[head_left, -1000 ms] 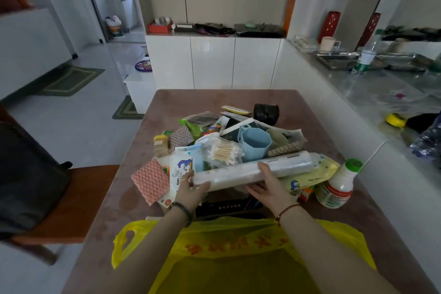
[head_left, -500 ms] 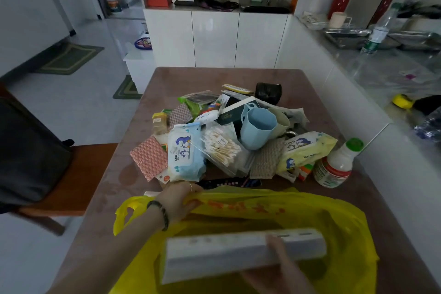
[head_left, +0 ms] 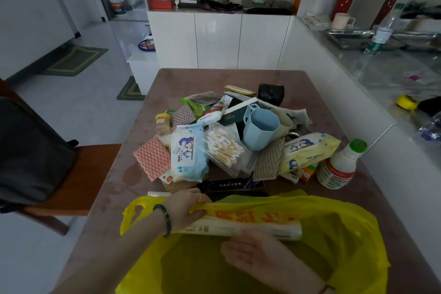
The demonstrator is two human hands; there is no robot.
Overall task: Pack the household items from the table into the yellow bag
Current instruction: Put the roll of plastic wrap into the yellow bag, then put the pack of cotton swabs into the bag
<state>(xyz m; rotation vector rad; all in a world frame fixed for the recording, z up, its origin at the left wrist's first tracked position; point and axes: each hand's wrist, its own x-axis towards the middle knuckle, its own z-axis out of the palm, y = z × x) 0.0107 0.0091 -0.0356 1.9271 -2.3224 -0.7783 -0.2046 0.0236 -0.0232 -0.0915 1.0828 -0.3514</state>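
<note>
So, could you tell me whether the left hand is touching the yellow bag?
Touching. The head view shows the left hand closed on the far rim of the yellow bag, fingers pinching the plastic and holding it open.

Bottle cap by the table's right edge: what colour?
Green, on the white bottle; cap shows clearly in the head view.
</note>
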